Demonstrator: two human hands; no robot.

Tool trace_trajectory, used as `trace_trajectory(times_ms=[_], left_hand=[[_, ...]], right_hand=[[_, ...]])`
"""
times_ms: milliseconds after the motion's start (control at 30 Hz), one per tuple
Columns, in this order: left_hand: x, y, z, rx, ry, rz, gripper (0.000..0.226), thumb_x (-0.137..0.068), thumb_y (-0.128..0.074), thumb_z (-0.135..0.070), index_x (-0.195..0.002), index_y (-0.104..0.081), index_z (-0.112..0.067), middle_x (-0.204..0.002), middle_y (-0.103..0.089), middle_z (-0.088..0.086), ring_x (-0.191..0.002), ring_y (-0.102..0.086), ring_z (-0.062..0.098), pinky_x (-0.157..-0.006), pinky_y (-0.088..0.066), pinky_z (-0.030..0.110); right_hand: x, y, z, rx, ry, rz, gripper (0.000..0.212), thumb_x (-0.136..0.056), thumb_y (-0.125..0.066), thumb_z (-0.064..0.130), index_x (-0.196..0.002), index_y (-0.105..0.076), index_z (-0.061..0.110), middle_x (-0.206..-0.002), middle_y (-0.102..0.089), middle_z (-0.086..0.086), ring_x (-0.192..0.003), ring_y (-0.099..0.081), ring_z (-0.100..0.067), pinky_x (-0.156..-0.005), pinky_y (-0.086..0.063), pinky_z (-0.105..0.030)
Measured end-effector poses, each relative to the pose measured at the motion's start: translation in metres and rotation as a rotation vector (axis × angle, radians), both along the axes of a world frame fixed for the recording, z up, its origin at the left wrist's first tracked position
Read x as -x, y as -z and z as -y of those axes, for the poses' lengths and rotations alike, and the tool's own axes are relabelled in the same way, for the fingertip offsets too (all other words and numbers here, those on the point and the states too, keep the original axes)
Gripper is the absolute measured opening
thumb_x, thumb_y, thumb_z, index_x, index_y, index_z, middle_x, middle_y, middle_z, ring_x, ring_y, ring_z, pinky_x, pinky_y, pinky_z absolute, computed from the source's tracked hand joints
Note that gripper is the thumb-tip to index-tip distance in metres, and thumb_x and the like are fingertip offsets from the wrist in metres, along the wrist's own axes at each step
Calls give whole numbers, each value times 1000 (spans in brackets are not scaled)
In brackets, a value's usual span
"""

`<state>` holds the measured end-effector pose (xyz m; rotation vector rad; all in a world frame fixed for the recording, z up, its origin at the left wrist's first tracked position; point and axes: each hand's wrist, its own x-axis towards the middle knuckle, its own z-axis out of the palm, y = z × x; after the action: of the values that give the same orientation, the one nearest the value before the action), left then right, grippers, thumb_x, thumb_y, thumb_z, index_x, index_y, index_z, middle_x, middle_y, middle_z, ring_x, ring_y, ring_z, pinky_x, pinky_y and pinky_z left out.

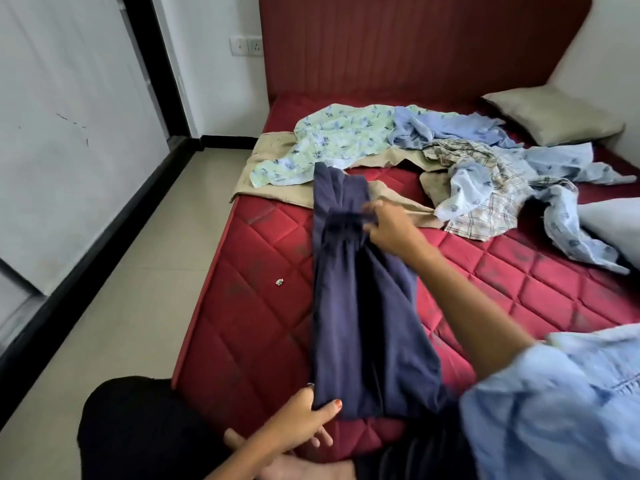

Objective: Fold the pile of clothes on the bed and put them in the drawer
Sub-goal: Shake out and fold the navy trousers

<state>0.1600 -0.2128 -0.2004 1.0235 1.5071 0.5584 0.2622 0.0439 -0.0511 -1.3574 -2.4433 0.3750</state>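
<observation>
On the red quilted mattress (519, 282) against a red headboard (415, 43), one navy garment (360, 306) lies stretched from the near edge toward the middle, its near end pinched by the left hand (304, 420), its gathered middle gripped by the right hand (388, 226), while one tangled pile of clothes (450, 157) and two pillows (554, 119) occupy the far side.

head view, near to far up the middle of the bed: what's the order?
Left hand pinching near end → long navy blue garment → right hand gripping its middle → beige cloth → green floral fabric → dark red padded headboard.
</observation>
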Motion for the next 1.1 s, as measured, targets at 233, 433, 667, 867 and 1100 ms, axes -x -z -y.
trace_trajectory(times_ms=[233, 433, 667, 867, 1100], left_hand=[[11, 19, -16, 62, -16, 36, 18, -97, -53, -27, -113, -52, -20, -106, -69, 5, -48, -63, 13, -46, -46, 23], [11, 16, -14, 26, -42, 28, 49, -78, -55, -44, -115, -55, -12, -105, -71, 10, -42, -59, 14, -43, -43, 23], [8, -13, -17, -123, -58, 52, 28, -87, -56, -37, -100, -60, -12, -69, -62, 12, -32, -45, 7, -40, -34, 20], [6, -37, -18, -76, -37, 65, 37, -90, -60, -38, -94, -61, -1, -54, -47, 8, -38, -39, 9, -45, -34, 19], [34, -95, -28, -93, 39, -220, 42, -96, -43, -52, -76, -49, -16, -57, -40, -1, -39, -48, 5, -42, -32, 19]], right_hand=[[-26, 159, 59, 253, 95, 267, 53, -97, -48, 29, -145, -38, 10, -149, -39, -14, -133, -42, -31, -108, -34, -38], [-65, 161, 113, 317, -64, 206, 110, -71, 8, 86, -152, -22, 19, -161, -13, -4, -148, -13, -22, -118, -8, -29], [-94, 142, 168, 146, -305, 365, 96, -79, -27, 87, -150, -32, 21, -157, -27, -2, -144, -24, -25, -114, -10, -41], [-88, 131, 174, 85, -339, 334, 82, -50, -59, 31, -131, -56, 18, -131, -61, 1, -120, -58, -12, -106, -32, -35], [-82, 71, 181, 45, -386, 401, 60, -66, -27, 25, -117, -60, 21, -111, -69, 2, -100, -65, -23, -77, -51, -33]])
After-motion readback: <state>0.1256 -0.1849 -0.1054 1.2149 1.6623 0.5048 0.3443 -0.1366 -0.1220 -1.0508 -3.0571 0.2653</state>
